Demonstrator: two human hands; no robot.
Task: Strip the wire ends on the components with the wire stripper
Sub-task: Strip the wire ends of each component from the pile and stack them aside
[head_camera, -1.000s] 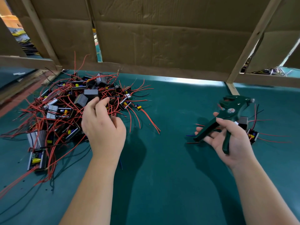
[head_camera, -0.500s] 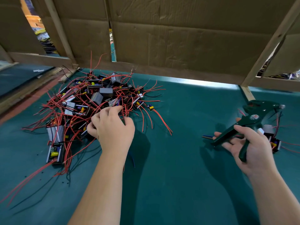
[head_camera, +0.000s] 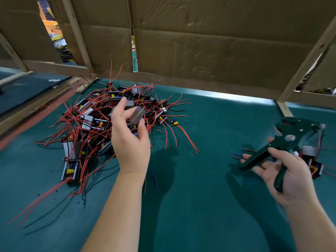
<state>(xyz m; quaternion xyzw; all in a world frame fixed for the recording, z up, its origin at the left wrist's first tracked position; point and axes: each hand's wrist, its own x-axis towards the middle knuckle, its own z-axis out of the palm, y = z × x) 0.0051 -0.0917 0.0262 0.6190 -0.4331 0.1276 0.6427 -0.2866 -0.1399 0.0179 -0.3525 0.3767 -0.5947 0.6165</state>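
A tangled pile of small components (head_camera: 101, 122) with red and black wires lies on the green table at the left. My left hand (head_camera: 130, 140) is raised over the pile's right side and pinches one dark grey block component (head_camera: 137, 116) between fingers and thumb. My right hand (head_camera: 289, 171) is at the right, palm up, fingers round the dark green wire stripper (head_camera: 285, 144), whose jaws point up and to the right.
Two components (head_camera: 312, 160) with wires lie on the table behind my right hand. A cardboard wall on a wooden frame (head_camera: 200, 51) closes off the back of the green table (head_camera: 190, 206). Loose red and black wires trail toward the front left.
My left hand has come up out of the pile with one grey component pinched in it. My right hand still holds the stripper, much as before.
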